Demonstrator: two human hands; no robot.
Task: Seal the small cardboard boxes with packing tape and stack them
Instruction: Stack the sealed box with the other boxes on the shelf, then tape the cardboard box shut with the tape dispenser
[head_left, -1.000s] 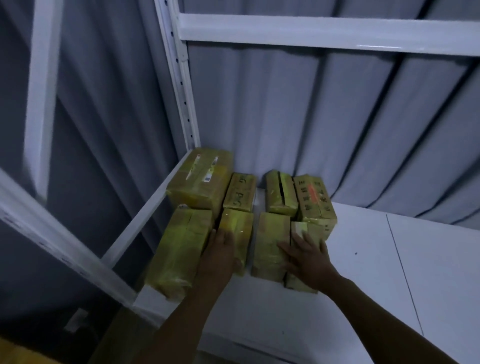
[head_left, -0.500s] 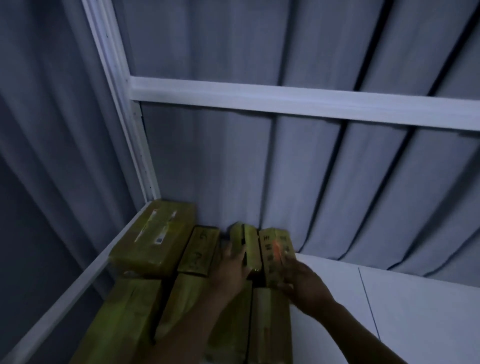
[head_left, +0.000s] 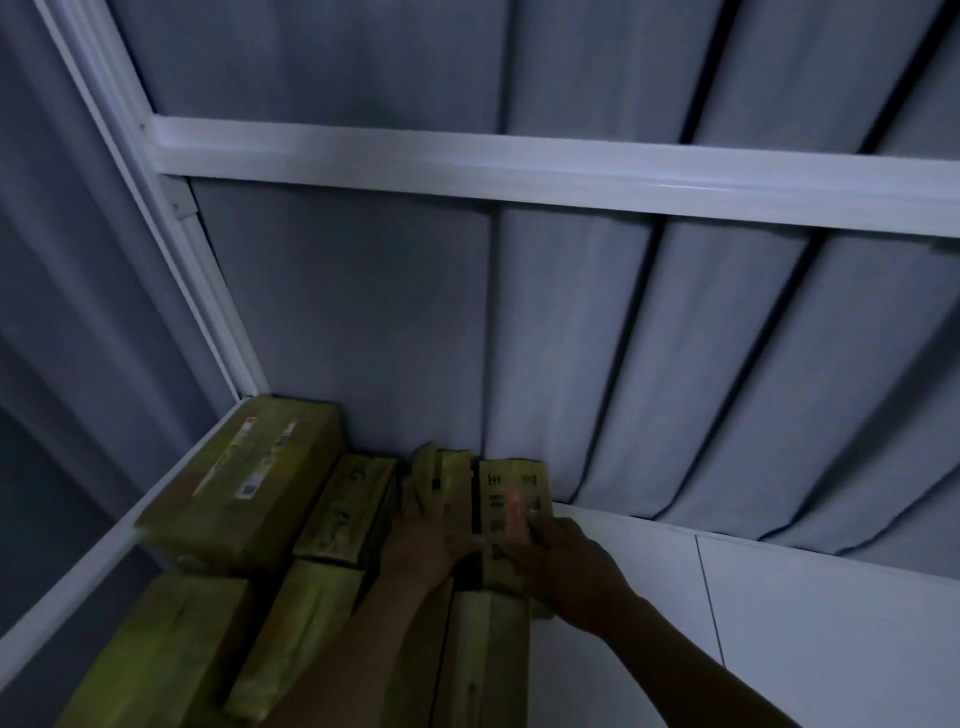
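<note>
– Two hands show in the head view. Where are they?
– Both are on the far row of boxes. The left hand (head_left: 431, 535) lies on top of the narrow box (head_left: 445, 470), with its fingers (head_left: 415, 506) stretched flat along it and the thumb out to the right.
– And the right hand (head_left: 566, 566)?
– It is on the printed box (head_left: 511, 491), just right of the narrow one. It reaches over the top near the right edge. Blur hides whether the fingers curl round that edge, so I cannot tell.
– Where do the boxes sit?
– They are in the far left corner of the white shelf (head_left: 779, 623), against the grey curtain (head_left: 571, 338). From the left, the far row starts with the large box (head_left: 244, 483), which carries labels and sits tight to the side rail (head_left: 104, 561). Next comes the scribbled box (head_left: 348, 506), then the two under the hands.
– And nearer?
– A near row lies lengthwise: the near left box (head_left: 171, 649), the near middle box (head_left: 306, 618) and the near right box (head_left: 488, 654). That last one is just in front of the printed box. The left forearm crosses between the last two. Every box looks yellowish and shiny with tape.
– And above?
– A white crossbeam (head_left: 519, 166) meets a white upright (head_left: 171, 270) at the left.
</note>
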